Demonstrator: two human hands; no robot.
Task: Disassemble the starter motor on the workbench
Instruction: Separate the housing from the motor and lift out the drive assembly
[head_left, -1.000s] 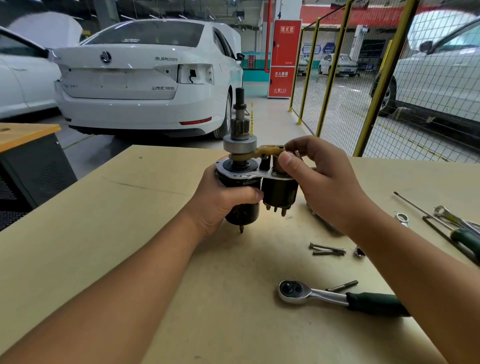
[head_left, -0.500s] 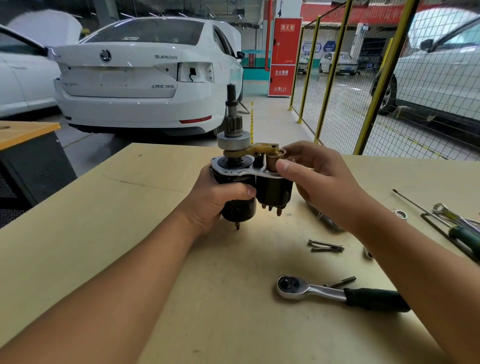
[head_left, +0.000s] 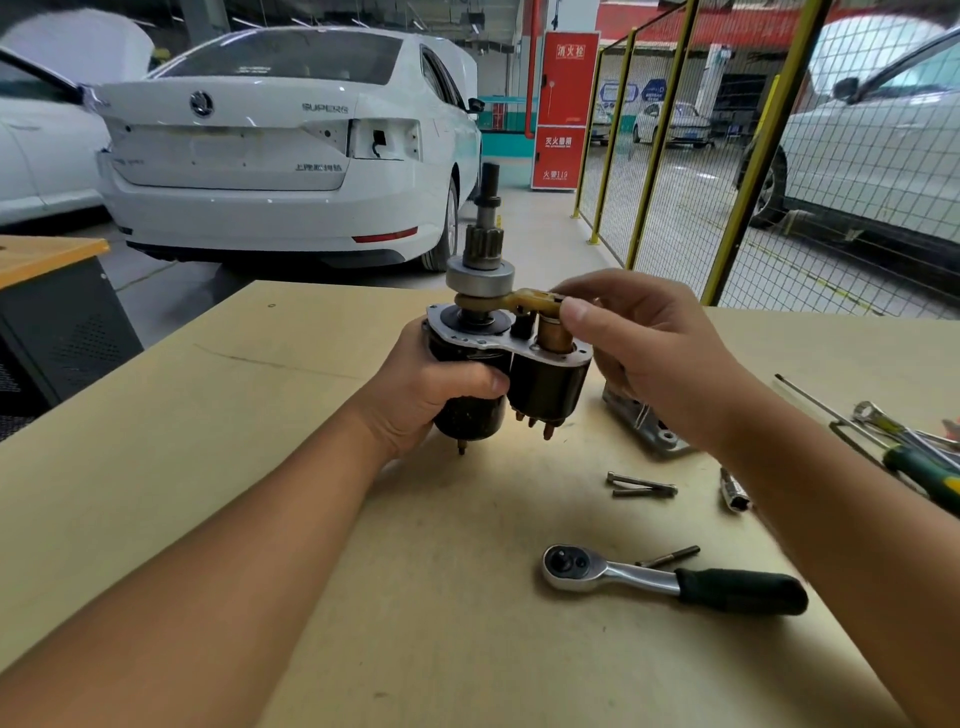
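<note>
The starter motor (head_left: 545, 384) is held upright above the workbench (head_left: 208, 441), its pinion gear and shaft (head_left: 483, 239) pointing up. My left hand (head_left: 436, 389) grips the black motor body from the left. My right hand (head_left: 639, 343) pinches the yellow shift fork (head_left: 530, 301) above the brass plunger (head_left: 553, 335) of the solenoid. A removed aluminium nose housing (head_left: 649, 431) lies on the bench behind my right wrist, partly hidden.
A ratchet wrench (head_left: 670, 577) with a dark handle lies near the front, a loose bolt (head_left: 667, 557) beside it. Two long bolts (head_left: 641, 484) and a socket (head_left: 733, 491) lie to the right. Screwdrivers and wrenches (head_left: 904, 441) sit at the right edge. White cars and a yellow mesh fence stand beyond.
The yellow fork and the pinion have risen a little on the shaft, and more of the brass plunger shows out of the solenoid. My left hand keeps its grip on the body.
</note>
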